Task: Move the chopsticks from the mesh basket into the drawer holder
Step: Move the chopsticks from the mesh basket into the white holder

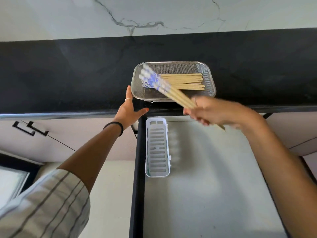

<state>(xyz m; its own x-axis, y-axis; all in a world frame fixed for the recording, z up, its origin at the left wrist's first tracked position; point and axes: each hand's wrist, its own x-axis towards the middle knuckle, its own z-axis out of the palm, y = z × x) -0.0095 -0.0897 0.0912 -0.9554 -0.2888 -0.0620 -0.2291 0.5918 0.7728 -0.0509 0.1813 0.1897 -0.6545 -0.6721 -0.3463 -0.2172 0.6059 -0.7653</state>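
A bundle of chopsticks (173, 93) was gripped in the right hand (216, 112) above the mesh basket (210, 78), steadied by the flat, unclenched left hand (128, 109); more were left inside, the near holder (157, 146) unfilled.

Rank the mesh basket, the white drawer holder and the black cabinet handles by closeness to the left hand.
From the left hand:
1. Mesh basket, fingertips at its left rim.
2. White drawer holder, just below and right, in the drawer.
3. Black cabinet handles, far left.
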